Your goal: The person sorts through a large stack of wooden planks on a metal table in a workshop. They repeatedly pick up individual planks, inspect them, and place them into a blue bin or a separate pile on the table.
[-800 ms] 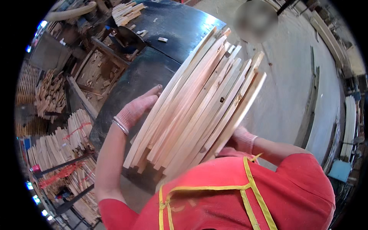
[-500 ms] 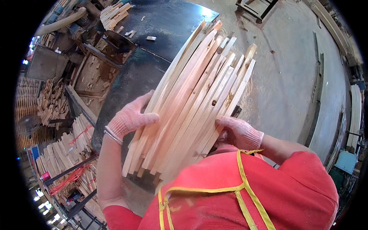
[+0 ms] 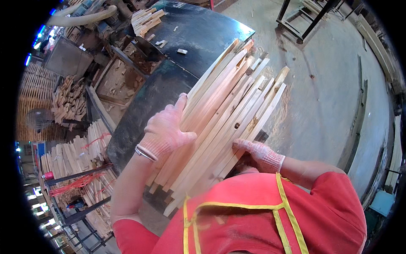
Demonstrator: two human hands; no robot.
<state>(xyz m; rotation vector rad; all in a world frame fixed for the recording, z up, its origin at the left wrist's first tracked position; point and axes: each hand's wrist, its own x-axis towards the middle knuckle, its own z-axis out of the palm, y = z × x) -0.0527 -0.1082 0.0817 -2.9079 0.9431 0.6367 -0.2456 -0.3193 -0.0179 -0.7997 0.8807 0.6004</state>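
Both gloved hands, left (image 3: 165, 132) and right (image 3: 259, 154), clasp the gathered bundle of pale wooden slats (image 3: 220, 118), lifted, not yet set down.

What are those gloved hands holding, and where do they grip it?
A bundle of long wooden slats. The left hand presses flat on its left side near the lower half; the right hand supports the right underside near the lower end.

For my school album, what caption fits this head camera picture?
Two gloved hands, left hand and right hand, hold a bundle of wooden slats above a dark table.
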